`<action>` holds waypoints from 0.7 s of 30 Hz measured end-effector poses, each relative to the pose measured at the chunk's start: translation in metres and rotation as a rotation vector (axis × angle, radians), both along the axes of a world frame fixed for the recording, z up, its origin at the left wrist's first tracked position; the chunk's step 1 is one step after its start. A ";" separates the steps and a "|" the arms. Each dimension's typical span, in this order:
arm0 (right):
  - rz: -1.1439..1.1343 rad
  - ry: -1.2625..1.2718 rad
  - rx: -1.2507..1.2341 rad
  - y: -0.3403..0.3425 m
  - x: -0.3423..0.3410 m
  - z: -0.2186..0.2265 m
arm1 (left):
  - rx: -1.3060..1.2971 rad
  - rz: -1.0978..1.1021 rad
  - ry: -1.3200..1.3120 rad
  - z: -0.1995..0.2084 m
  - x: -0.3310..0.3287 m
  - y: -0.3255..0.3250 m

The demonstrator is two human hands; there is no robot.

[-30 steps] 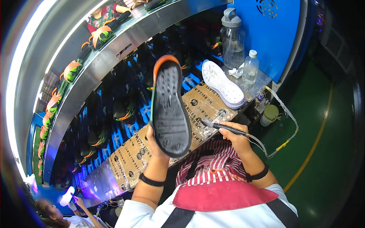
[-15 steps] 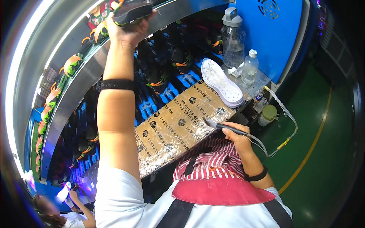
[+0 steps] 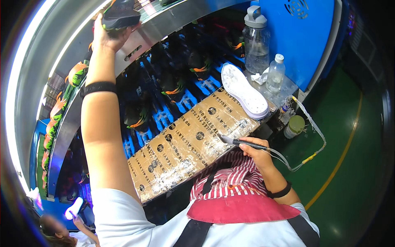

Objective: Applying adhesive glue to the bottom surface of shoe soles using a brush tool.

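Note:
My raised left hand (image 3: 110, 40) is closed around a black shoe (image 3: 121, 15) at the upper left, beside the metal rail; the shoe's far end is cut off by the frame. In my right hand (image 3: 258, 155) is a black-handled brush (image 3: 252, 144), with thin pale tubing running from its back end. Its grey tip hangs over the near edge of a cardboard-covered table (image 3: 181, 152); whether it touches is unclear. A white shoe sole (image 3: 245, 92) lies at the table's far right end, apart from both hands.
Behind the table, dark shoes with orange trim (image 3: 170, 87) sit on blue racks (image 3: 187, 101). A large water jug (image 3: 257, 45) and small bottle (image 3: 275, 74) stand at the right. Below them hangs a lidded pot (image 3: 294, 125). Another person (image 3: 61, 232) works at lower left.
My left hand has moved left with the black shoe, uncovering more of the rail and table. My right hand keeps hold of the brush, nearly in place.

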State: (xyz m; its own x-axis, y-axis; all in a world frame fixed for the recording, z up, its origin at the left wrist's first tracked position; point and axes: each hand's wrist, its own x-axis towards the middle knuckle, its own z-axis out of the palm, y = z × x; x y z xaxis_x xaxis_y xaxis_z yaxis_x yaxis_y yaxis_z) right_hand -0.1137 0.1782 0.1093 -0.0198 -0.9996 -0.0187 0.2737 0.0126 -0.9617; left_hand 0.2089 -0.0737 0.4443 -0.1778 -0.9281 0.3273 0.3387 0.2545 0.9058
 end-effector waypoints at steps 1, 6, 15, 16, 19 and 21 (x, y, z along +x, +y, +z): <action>0.007 0.000 -0.002 0.000 0.001 0.002 | 0.007 0.137 0.192 0.002 -0.009 -0.004; -0.044 0.004 0.017 0.005 0.003 0.004 | -0.062 0.596 0.078 0.003 0.023 -0.056; -0.098 -0.004 0.037 0.004 -0.003 -0.003 | -0.711 1.530 -1.142 -0.019 0.016 -0.015; -0.081 0.001 0.039 0.003 -0.002 -0.005 | -0.998 1.595 -1.140 -0.020 0.025 -0.010; -0.039 0.006 0.041 0.003 0.002 -0.008 | -0.813 1.693 -1.218 -0.013 0.072 -0.003; 0.022 0.023 0.031 0.006 0.006 -0.004 | -0.525 1.403 -1.343 -0.008 0.135 0.001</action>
State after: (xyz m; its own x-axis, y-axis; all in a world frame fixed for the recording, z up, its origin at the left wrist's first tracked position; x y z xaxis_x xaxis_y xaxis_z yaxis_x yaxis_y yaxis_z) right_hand -0.1074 0.1838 0.1057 0.0018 -0.9988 -0.0497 0.2513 0.0486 -0.9667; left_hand 0.3444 -0.0725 0.4360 0.1303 -0.4905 0.8617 -0.9910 -0.0369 0.1288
